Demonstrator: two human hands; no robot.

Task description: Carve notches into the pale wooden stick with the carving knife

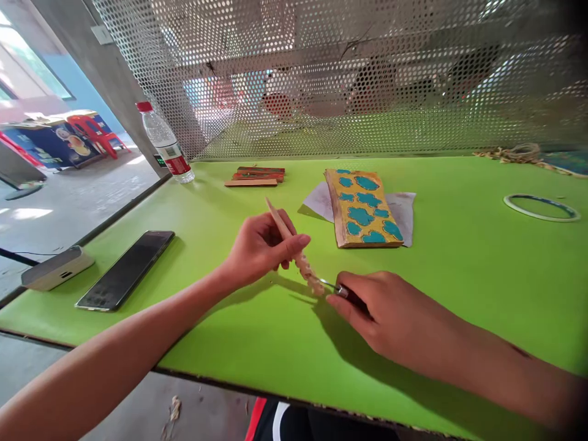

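While gripping a pale carved wooden stick [304, 266] between the thumb and curled fingers of the left hand [271, 245], also clutching a dark-handled carving tool [341, 290] in a closed right hand [383, 309], pretty much mid-frame. Slanting the stick over the lime-green tabletop [459, 269], plain tapered end toward the upper left, knobbly notched end toward the lower right. Got the tool's thin metal tip right up at that notched end; honestly can't tell if cutting in or just touching.

Just right of centre, see a yellow-painted board [365, 208] with turquoise blotches, lying across a sheet of paper [404, 211]. Left of that, higher up, spot a little pile of reddish strips [260, 174]. Over on the left, find a dark smartphone [126, 269] lying flat beside a pale boxy device [57, 267], plus a red-capped water bottle [169, 147] further up near the table edge. Toward the right edge, note a thin white ring [542, 216] lying flat below a bundle of twine [519, 153]. Across the top, see a perforated metal panel [321, 73].
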